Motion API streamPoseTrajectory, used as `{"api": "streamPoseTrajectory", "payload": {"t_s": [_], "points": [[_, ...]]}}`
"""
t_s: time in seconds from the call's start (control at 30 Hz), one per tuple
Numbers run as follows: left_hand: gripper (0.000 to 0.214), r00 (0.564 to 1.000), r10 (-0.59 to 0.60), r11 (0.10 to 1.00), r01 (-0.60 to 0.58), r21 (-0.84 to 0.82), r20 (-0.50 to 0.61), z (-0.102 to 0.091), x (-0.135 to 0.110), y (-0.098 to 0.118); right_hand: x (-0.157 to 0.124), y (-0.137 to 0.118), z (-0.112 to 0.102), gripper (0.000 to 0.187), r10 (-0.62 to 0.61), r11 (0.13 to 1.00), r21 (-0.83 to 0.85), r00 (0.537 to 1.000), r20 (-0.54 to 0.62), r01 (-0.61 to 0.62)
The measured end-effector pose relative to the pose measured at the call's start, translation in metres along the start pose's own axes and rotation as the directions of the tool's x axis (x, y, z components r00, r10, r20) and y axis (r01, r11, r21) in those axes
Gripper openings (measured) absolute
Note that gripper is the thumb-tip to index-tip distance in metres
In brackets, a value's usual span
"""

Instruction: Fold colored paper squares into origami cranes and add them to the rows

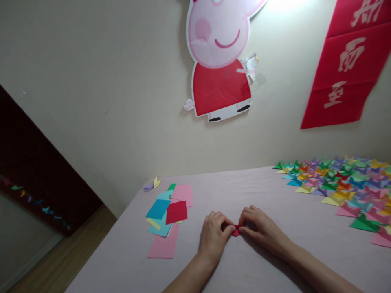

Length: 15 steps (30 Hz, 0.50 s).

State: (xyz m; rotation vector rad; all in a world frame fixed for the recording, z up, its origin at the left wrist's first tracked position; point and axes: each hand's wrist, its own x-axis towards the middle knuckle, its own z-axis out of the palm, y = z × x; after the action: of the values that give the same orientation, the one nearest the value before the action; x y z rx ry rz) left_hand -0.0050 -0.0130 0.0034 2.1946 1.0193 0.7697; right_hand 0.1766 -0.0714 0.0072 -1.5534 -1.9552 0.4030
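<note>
While your left hand (213, 235) pinches one side of the folded red paper (236, 231) in its fingertips, your right hand (261, 228) pinches the other, over the pale pink cloth (241, 272) between loose coloured sheets (176, 212) and origami figures (337, 197).

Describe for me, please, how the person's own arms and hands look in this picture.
The left grip and right grip are ungloved human hands, with no ring visible. The left forearm and right forearm show no sleeve, watch or bracelet. Finer markings are too small to tell.
</note>
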Motion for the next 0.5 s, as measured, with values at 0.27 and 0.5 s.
{"api": "streamPoseTrajectory", "payload": {"t_s": [0.27,0.5], "points": [[0.019,1.000,-0.003,0.999,0.003,-0.054,-0.009,-0.0026,-0.0007,0.0036,0.0008,0.0053,0.0041,0.025,-0.023,0.999,0.026,1.000,-0.016,0.023],[0.019,1.000,0.016,0.994,-0.017,-0.105,-0.004,-0.0039,-0.0009,0.0038,-0.0002,0.0088,0.0060,0.031,-0.024,0.998,0.060,0.999,-0.034,0.026]]}}
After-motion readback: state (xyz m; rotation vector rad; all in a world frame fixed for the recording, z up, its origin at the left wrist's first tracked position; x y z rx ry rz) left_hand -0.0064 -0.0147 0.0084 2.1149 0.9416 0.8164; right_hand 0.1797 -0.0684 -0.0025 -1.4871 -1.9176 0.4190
